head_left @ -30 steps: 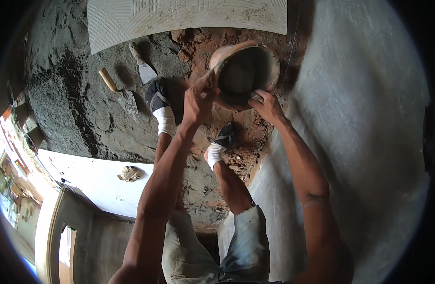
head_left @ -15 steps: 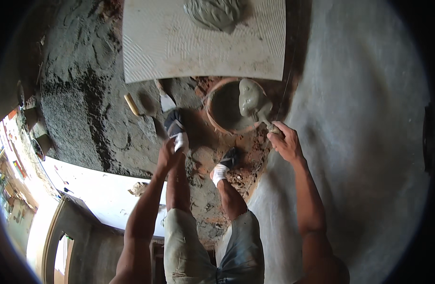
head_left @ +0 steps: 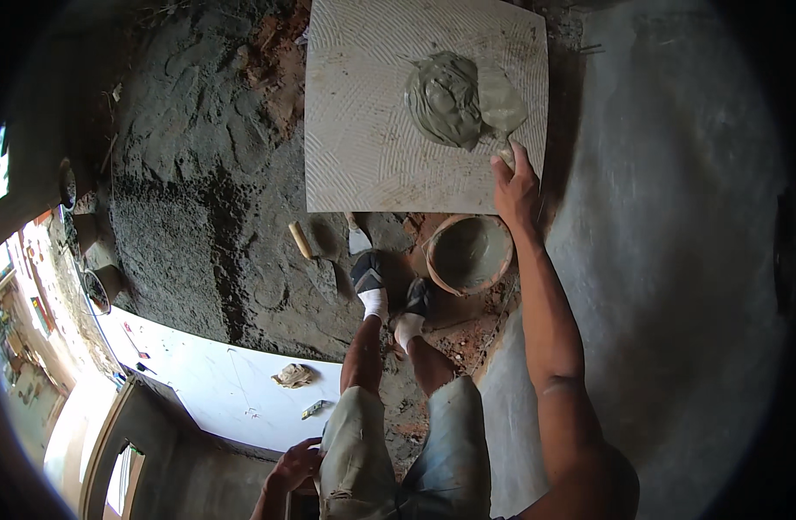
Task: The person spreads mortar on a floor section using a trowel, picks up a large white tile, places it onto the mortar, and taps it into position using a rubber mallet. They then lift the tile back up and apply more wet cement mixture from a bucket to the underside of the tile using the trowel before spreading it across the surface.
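My right hand (head_left: 518,189) is closed on the handle of a trowel (head_left: 505,102), whose blade is coated in wet grey mortar. The blade lies against a heap of mortar (head_left: 444,97) on the ridged, pale back of a large tile (head_left: 355,165). Below the tile's near edge stands a round, clay-coloured tub (head_left: 505,266) with grey mortar inside. My left hand (head_left: 296,465) hangs beside my left thigh, fingers loosely extended and nothing visible in it.
A wooden-handled trowel (head_left: 322,276) and a scraper (head_left: 358,238) lie on the grey mortar bed (head_left: 172,251) near my feet. White laid tile (head_left: 233,381) with a crumpled piece on it spreads at lower left. A grey plastered wall (head_left: 658,260) rises along the right.
My right hand has carried the mortar-loaded trowel from over the tub up to the heap on the tile. My left hand has left my lower leg for my thigh; my right foot has shifted.
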Available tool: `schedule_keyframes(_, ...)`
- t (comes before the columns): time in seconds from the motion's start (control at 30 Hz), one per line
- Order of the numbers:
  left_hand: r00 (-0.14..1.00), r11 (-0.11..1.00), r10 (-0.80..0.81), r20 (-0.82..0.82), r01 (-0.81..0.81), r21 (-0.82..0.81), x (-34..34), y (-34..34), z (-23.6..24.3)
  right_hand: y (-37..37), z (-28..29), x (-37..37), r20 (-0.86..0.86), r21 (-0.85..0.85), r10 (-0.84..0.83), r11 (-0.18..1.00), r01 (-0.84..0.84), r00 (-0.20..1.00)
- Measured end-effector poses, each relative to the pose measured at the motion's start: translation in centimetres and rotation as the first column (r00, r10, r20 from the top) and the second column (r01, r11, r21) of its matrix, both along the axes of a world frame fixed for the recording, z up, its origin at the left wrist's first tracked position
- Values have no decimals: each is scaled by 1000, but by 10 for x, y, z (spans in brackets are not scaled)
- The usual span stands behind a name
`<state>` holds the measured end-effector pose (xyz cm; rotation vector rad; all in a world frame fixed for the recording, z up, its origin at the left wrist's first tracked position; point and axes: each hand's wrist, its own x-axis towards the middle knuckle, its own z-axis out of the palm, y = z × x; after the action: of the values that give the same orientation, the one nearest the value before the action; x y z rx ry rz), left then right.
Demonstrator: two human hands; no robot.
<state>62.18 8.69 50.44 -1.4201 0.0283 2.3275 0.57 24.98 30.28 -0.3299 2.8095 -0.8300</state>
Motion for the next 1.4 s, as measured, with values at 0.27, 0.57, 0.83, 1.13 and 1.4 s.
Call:
schedule_keyframes(0.27, 797, 523, -340, 500, 602, -604, -89, -28, -20, -45, -63, -29, 351, 255, 123, 942, -221, 928)
schedule_keyframes(0.57, 759, 169, -331, 561, 632, -756, -170, -39, -29, -22, -67, -39, 224, 189, 171, 958, -215, 959)
schedule_keyframes(0.83, 682, -155, -329, 654, 644, -749, -220, -93, -17, -1, -81, -46, 380, 87, -82, 995, 53, 921)
schedule_keyframes(1.13, 759, 108, -524, 387, 510, -853, -322, -200, -163, -82, -102, -48, 745, -228, -294, 731, 643, 599)
schedule_keyframes(1.4, 682, 30, -682, 264, 387, -922, -461, -213, -350, -159, -100, -29, 696, -143, -233, 882, 449, 680)
